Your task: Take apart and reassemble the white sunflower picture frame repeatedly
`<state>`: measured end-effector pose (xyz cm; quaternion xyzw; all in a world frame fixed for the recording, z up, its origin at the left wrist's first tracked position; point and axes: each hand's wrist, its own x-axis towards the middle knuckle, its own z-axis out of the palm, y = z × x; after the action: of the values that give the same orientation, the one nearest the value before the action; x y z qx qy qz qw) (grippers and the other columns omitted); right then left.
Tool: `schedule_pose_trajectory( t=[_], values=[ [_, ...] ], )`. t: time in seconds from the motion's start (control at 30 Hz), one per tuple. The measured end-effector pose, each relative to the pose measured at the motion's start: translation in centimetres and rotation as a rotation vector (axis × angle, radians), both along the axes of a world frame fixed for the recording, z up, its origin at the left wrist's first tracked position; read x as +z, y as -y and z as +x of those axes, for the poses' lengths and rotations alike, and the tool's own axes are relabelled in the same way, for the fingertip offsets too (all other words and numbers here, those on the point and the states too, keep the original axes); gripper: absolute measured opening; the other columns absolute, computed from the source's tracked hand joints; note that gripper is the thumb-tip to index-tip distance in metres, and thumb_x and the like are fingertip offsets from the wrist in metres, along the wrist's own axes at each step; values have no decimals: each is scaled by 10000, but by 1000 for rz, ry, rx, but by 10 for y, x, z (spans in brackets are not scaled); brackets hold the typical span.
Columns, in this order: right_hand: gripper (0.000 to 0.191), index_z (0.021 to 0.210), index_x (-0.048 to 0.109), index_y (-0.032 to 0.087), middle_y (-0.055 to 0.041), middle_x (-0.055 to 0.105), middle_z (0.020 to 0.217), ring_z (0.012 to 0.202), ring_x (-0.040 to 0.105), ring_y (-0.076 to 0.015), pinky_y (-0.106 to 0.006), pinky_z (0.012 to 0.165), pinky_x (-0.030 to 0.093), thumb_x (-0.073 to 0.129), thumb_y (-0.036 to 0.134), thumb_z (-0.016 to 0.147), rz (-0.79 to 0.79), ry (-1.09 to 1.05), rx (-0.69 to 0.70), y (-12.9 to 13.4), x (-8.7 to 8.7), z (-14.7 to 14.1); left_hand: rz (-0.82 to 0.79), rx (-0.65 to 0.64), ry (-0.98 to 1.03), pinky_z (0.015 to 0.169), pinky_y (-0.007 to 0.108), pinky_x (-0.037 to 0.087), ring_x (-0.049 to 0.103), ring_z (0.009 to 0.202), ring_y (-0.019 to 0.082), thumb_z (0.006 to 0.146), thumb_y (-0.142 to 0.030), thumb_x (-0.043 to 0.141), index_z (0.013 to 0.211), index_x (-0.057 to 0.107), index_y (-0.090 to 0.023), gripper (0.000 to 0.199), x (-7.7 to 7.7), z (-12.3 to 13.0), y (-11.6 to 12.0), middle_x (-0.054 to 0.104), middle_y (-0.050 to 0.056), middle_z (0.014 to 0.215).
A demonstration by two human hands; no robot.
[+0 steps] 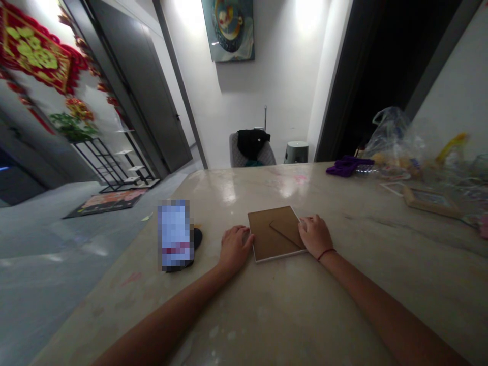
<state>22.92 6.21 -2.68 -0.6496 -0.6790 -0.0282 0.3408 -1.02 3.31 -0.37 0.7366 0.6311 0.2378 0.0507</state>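
Centrally: one frame (276,234), brown back uppermost, pale rim, on the table (285,315), straight ahead of the person and between the two hands. Outline near square in view, turned slightly askew; long axis not to be told with confidence. A bent line (285,235) slants across the back toward the near right corner.

Left hand (235,248): at the left edge, lower half, fingers bent, tips at the rim. Right hand (315,236): at the right edge, fingers overlapping the rim, red bracelet (327,254) at the wrist. Hands apart from each other, one per side, neither clearly nearer; whether either pinches the frame cannot be told.

Left of the left hand: one screen (174,229), blurred out, with a dark base (197,238) beside it.

Far right of table: purple cloth (347,166), clear bag (392,140), wooden frame (430,201), lying well apart from the right hand.

Beyond table: grey chair (234,152) draped with a black garment (252,144); stool (296,152).
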Motion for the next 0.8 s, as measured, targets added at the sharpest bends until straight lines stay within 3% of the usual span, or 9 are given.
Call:
schedule_pose_trajectory(
  t=[0.1, 0.2, 0.33, 0.53, 0.7, 0.8],
  values=[
    [384, 1065, 600, 148, -141, 600, 1063, 1009, 527, -257, -400, 879, 409, 513, 396, 785, 52, 93, 135, 8, 9, -6, -5, 2, -9, 968, 378, 342, 520, 1057, 227, 834, -320, 470, 1058, 608, -141, 319, 1, 1, 0, 601, 101, 1118],
    [516, 1125, 567, 137, -148, 564, 1178, 1108, 488, -265, -416, 930, 392, 553, 485, 744, 11, 71, 213, 11, 6, -18, -16, 11, -20, 959, 371, 351, 528, 1053, 221, 847, -332, 440, 1034, 630, -168, 314, 4, 1, 2, 604, 90, 1122],
    [418, 1047, 625, 148, -149, 553, 1210, 1172, 452, -271, -431, 960, 380, 553, 444, 761, -57, -21, 212, 9, -5, -27, -12, 36, -11, 943, 381, 366, 550, 1024, 220, 844, -334, 430, 988, 661, -200, 303, 6, 3, 3, 616, 75, 1115],
    [361, 1006, 649, 168, -121, 603, 1136, 1136, 486, -266, -438, 946, 405, 576, 413, 751, -11, -108, 249, 7, -7, -25, 19, 42, 106, 939, 406, 379, 572, 992, 233, 770, -279, 530, 923, 699, -216, 237, 4, 1, -1, 650, 66, 1063],
    [357, 1027, 636, 157, -117, 617, 1086, 1064, 527, -246, -416, 932, 421, 559, 391, 769, 74, -140, 279, 12, -3, -25, -40, -56, 449, 899, 361, 434, 605, 976, 216, 757, -257, 529, 935, 696, -202, 251, 6, 0, -1, 669, 52, 1052],
    [366, 1016, 640, 136, -128, 608, 1025, 984, 540, -236, -393, 899, 439, 564, 395, 768, 154, -134, 283, 14, 0, -26, -169, -9, 730, 762, 350, 505, 649, 863, 226, 716, -281, 585, 996, 660, -173, 310, 9, 0, 0, 705, 61, 931]
  ],
)
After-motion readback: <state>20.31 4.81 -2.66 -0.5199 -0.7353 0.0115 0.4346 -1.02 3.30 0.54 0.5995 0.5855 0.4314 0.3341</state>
